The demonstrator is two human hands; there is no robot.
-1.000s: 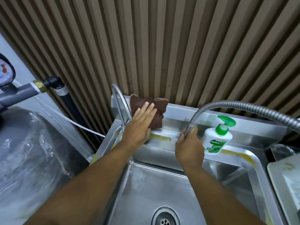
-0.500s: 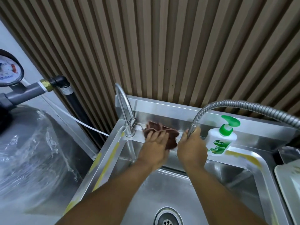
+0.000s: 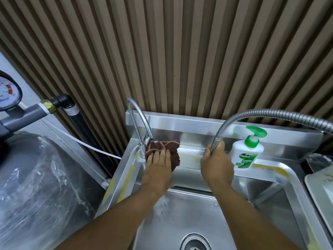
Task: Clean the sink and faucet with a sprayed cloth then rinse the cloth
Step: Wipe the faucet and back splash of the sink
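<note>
A dark brown cloth (image 3: pixel 173 148) lies bunched on the back ledge of the steel sink (image 3: pixel 191 213), pressed against the base of the curved faucet (image 3: pixel 142 127). My left hand (image 3: pixel 159 168) lies flat on the cloth, fingers together, pushing it onto the ledge. My right hand (image 3: pixel 216 163) is closed around the lower end of the flexible metal hose (image 3: pixel 261 114), which arcs in from the right. The hose's nozzle is hidden inside my fist.
A white and green Dettol soap bottle (image 3: pixel 247 152) stands on the ledge just right of my right hand. Yellow stains mark the sink rim. A plastic-wrapped tank (image 3: pixel 39 192) with grey pipe and gauge is at left. A tray edge (image 3: pixel 319 195) is at right. The drain (image 3: pixel 195 243) is below.
My left hand brought the cloth down from the backsplash to the ledge, then slid it left against the faucet base. My right hand kept its hold on the hose.
</note>
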